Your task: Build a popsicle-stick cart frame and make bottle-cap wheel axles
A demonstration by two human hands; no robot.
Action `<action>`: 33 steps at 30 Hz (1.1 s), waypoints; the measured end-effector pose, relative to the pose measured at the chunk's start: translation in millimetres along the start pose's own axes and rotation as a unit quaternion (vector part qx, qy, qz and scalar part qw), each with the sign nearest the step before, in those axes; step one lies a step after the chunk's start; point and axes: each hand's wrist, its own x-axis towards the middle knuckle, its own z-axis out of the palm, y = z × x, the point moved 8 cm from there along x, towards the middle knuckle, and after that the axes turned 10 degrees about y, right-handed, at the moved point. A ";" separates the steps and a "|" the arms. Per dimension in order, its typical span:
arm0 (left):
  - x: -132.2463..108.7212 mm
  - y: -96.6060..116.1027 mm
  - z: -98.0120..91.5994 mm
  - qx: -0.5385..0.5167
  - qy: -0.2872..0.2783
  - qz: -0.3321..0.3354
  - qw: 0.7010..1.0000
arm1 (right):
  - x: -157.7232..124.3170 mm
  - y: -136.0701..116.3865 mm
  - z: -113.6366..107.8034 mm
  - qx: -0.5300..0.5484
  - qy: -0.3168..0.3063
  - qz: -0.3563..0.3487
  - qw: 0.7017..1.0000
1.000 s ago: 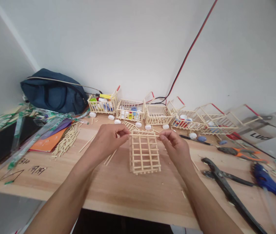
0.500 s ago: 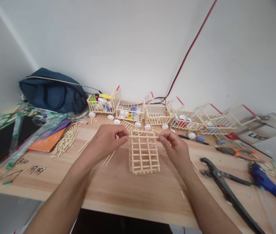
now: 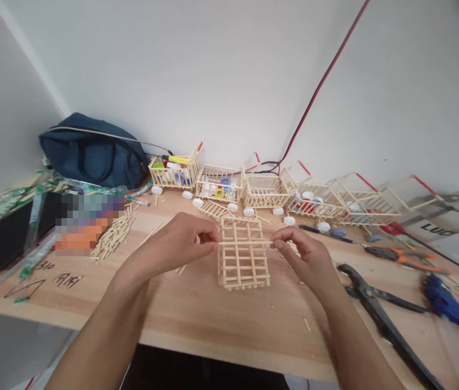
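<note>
A few carts (image 3: 217,198) by the wall (image 3: 213,81) have colorful bits (image 3: 224,183) in 'em, and the left hand (image 3: 178,241) and right hand (image 3: 308,255) both pinch a stick (image 3: 246,243) across the lattice frame (image 3: 238,265) on the bench (image 3: 254,330).

Carts (image 3: 267,192) behind frame (image 3: 238,260) (pliers (image 3: 376,310) right)

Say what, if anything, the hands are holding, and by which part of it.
One thin pale stick, held across the lattice frame: the left hand pinches its left end, the right hand its right end.
</note>
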 end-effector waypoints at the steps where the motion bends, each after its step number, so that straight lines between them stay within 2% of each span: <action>1: -1.4 0.0 1.5 0.002 -0.014 0.001 1.000 | -0.7 -1.9 -0.1 -0.001 -0.022 -0.001 1.000; 7: -14.8 7.8 15.8 0.002 -0.148 0.023 0.989 | -7.7 -10.4 1.0 0.005 -0.147 -0.009 0.989; 12: -20.4 13.5 22.1 -0.022 -0.209 0.022 0.977 | -15.6 -8.8 6.4 0.021 -0.231 0.014 0.973; 15: -20.6 14.0 23.8 -0.027 -0.218 0.021 0.975 | -17.8 -7.9 7.1 0.026 -0.251 0.023 0.967; 28: -20.9 13.0 26.1 -0.024 -0.226 0.021 0.974 | -19.2 -5.3 8.5 0.029 -0.269 0.028 0.962; 33: -15.8 14.1 19.5 -0.018 -0.191 0.012 0.981 | -20.4 -6.1 11.4 0.033 -0.275 0.038 0.960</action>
